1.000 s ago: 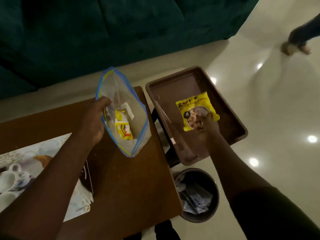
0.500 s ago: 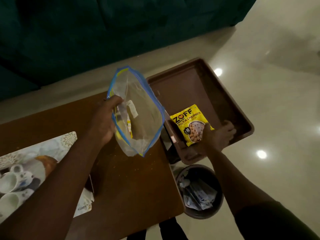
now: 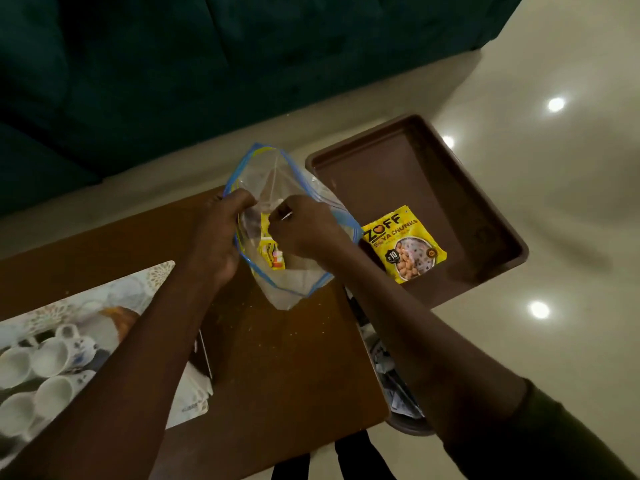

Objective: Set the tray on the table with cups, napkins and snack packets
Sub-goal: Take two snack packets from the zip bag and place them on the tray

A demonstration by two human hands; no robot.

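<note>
My left hand point(image 3: 221, 233) grips the rim of a clear zip bag point(image 3: 287, 285) with a blue edge, held above the wooden table point(image 3: 277, 358). My right hand point(image 3: 304, 230) reaches into the bag's mouth, fingers closed near a small yellow packet point(image 3: 272, 256) inside; whether it holds the packet I cannot tell. A brown tray point(image 3: 433, 188) sits to the right of the table, and a yellow Zoff soya chunks packet point(image 3: 403, 245) lies in it near its front edge. Several white cups point(image 3: 48, 358) stand at the left on a patterned placemat point(image 3: 138, 282).
A dark green sofa point(image 3: 207, 64) fills the back. A round bin point(image 3: 398, 403) with papers stands under the table's right edge, partly hidden by my right arm. Glossy floor point(image 3: 554, 168) lies to the right. White napkins point(image 3: 197, 386) lie by the placemat.
My right hand left the yellow packet in the tray and moved left into the bag's mouth. The bag stays in my left hand.
</note>
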